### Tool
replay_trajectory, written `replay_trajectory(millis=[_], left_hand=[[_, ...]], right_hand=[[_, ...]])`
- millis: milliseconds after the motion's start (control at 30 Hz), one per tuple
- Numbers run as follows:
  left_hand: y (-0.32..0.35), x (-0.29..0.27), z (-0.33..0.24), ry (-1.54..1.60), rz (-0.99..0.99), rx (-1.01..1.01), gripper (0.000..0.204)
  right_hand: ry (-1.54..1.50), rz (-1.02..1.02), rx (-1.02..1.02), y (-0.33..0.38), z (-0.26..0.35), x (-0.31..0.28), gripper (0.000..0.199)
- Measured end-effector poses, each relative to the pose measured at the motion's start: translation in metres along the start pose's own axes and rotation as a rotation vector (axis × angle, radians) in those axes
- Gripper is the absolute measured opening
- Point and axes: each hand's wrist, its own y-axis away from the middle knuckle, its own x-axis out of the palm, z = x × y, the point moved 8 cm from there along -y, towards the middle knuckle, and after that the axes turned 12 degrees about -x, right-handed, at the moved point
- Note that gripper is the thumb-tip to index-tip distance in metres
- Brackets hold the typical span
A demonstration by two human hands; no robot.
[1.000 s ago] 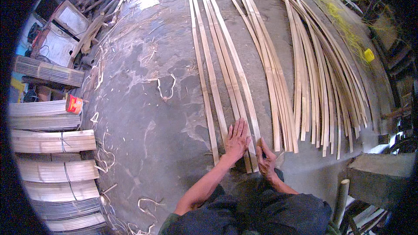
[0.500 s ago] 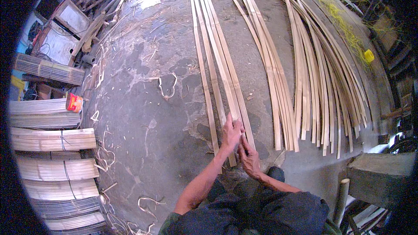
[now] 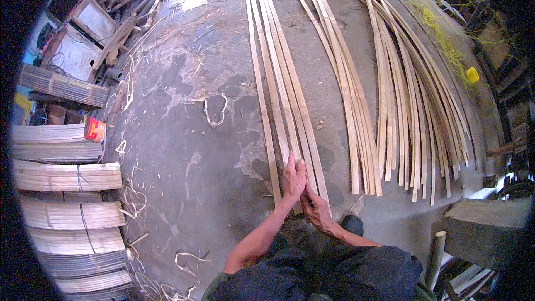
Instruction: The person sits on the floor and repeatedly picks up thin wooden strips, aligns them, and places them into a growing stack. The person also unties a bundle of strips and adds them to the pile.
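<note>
Long, pale bamboo strips [image 3: 277,89] lie side by side on the floor, running from my feet to the far edge. At their near ends my left hand [image 3: 294,179] is closed on some of the middle strips, its fingers pointing away from me. My right hand [image 3: 317,210] sits just below and to the right, pressed against the left one, its fingers closed around the strips' edge. The palms hide the exact grip. One strip at the left and one at the right pass beside my hands.
More bamboo strips [image 3: 351,100] lie in a group to the right, with a wide fan of them [image 3: 415,111] beyond. Tied slat bundles [image 3: 72,214] and a red tin [image 3: 95,130] line the left. A concrete block [image 3: 487,228] and yellow twine [image 3: 440,33] are at right.
Both hands have come slightly nearer to me. The middle strips have spread apart, and the near end of the rightmost one has shifted toward me.
</note>
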Motion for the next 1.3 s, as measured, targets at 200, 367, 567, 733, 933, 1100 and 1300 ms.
replay_trajectory(millis=[200, 367, 567, 733, 933, 1100, 1300], left_hand=[[-0.014, 0.006, 0.010, -0.284, -0.029, 0.203, 0.061], [-0.016, 0.011, 0.009, -0.612, -0.003, 0.163, 0.071], [-0.014, 0.012, -0.001, -0.906, 0.064, 0.052, 0.076], [-0.008, 0.011, -0.007, -0.961, 0.176, -0.071, 0.074], [-0.006, 0.010, -0.003, -0.970, 0.024, 0.121, 0.076], [-0.007, 0.010, -0.002, -0.835, 0.002, 0.115, 0.073], [0.001, -0.005, -0.022, -0.372, -0.038, 0.196, 0.058]], right_hand=[[0.206, 0.095, 0.127, 0.002, -0.020, -0.012, 0.060], [0.279, 0.070, 0.048, -0.003, -0.024, -0.018, 0.058], [0.491, 0.256, 0.134, -0.005, -0.033, -0.015, 0.056], [0.578, 0.354, 0.177, -0.003, -0.033, -0.011, 0.062], [0.590, 0.365, 0.165, -0.001, -0.031, -0.012, 0.067], [0.521, 0.289, 0.047, 0.004, -0.029, -0.015, 0.069], [0.272, 0.280, 0.053, 0.004, -0.008, -0.010, 0.068]])
